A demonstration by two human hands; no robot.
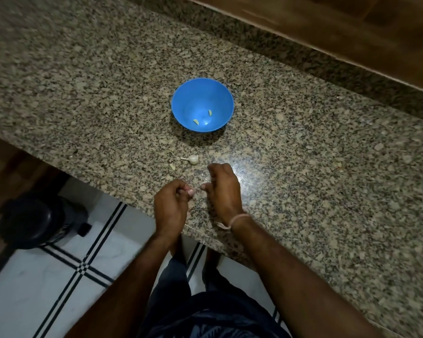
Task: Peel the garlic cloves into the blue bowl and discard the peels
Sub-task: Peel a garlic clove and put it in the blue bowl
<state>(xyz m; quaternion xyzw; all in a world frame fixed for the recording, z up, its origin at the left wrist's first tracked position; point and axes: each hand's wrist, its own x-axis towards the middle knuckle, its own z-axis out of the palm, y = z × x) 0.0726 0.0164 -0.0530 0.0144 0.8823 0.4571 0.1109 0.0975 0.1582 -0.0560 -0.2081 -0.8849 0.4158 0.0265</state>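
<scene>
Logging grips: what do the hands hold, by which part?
Left hand pinches a small garlic clove; which part is unclear. Right hand: cannot tell.

Curled fingers of the left hand (171,203) and right hand (224,189) hide what, if anything, each holds. The pale scrap (172,166) on the counter (303,167) is too small to identify. The black round object (32,220) on the floor is blurred.

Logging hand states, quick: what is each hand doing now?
Left hand: fingers curled; holding anything cannot be told.
Right hand: fingers curled; likewise cannot be told.
</scene>
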